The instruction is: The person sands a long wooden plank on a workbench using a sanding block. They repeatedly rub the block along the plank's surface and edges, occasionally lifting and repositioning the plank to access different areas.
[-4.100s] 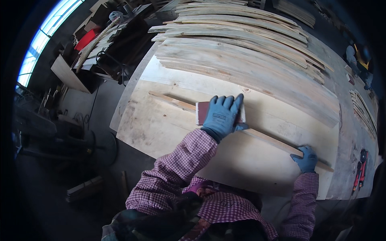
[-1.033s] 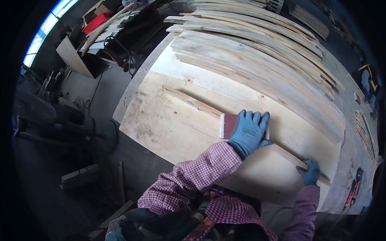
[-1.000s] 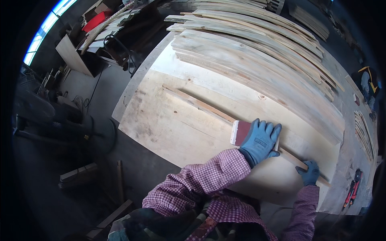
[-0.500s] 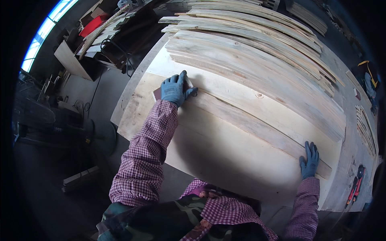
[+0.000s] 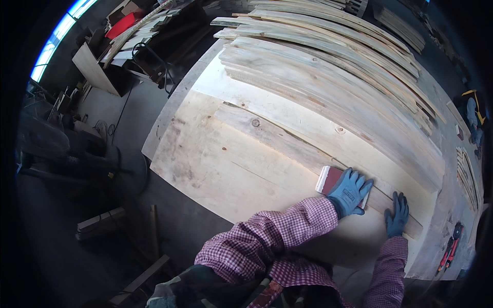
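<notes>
A long, narrow wooden board point(image 5: 272, 134) lies flat across the pale work panel point(image 5: 205, 159), slanting down to the right. My gloved left hand point(image 5: 351, 194) is closed over a dark red sanding block point(image 5: 328, 180) with a white end, pressed onto the right half of the board. Just beyond it, my gloved right hand point(image 5: 397, 215) lies on the board near its right end, fingers stretched out. Part of the block is hidden under the left hand.
A thick stack of boards point(image 5: 328, 97) covers the far side of the table. Red-handled pliers point(image 5: 450, 248) lie at the right edge. A person point(image 5: 473, 115) is at the far right. Scrap wood and a red container point(image 5: 123, 24) stand back left.
My left hand has slid the sanding block along the board from its left end to beside my right hand. The right hand stays nearly in place.
</notes>
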{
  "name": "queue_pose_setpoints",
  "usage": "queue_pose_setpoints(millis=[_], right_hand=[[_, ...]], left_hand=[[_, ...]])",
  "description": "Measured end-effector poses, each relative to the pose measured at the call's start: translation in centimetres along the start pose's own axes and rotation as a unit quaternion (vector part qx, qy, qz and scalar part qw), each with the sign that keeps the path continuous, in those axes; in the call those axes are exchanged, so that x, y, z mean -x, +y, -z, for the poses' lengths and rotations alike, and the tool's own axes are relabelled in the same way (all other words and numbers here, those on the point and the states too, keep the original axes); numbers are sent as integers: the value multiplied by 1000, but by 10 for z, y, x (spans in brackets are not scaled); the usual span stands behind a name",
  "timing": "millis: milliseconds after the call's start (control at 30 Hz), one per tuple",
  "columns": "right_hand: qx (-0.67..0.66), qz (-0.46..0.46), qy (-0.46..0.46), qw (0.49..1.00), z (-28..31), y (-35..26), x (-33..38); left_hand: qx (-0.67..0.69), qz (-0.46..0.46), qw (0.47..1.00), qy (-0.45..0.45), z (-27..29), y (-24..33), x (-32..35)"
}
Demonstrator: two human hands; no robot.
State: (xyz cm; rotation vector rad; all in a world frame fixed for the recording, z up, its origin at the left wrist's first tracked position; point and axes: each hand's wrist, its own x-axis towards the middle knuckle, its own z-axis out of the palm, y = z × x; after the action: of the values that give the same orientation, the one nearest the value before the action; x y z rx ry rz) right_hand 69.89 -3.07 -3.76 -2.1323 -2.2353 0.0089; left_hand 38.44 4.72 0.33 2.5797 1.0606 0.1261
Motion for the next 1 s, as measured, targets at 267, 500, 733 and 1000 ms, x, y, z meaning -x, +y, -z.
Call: queue_pose_setpoints(millis=[267,500,733,1000], right_hand=[[-33,2,18,999,5,-9,6],[-19,-6,24,1000,-5,-9,1],[-12,-2,7,1000,0,-8,-4],[-9,-11,1,1000,4,-6,5]], left_hand=[[-170,441,863,179,104,-268,152],[-296,495,791,202,167,-289,223],[-90,169,953,236,28,-115,80],[-92,298,924,222,79,-205,113]])
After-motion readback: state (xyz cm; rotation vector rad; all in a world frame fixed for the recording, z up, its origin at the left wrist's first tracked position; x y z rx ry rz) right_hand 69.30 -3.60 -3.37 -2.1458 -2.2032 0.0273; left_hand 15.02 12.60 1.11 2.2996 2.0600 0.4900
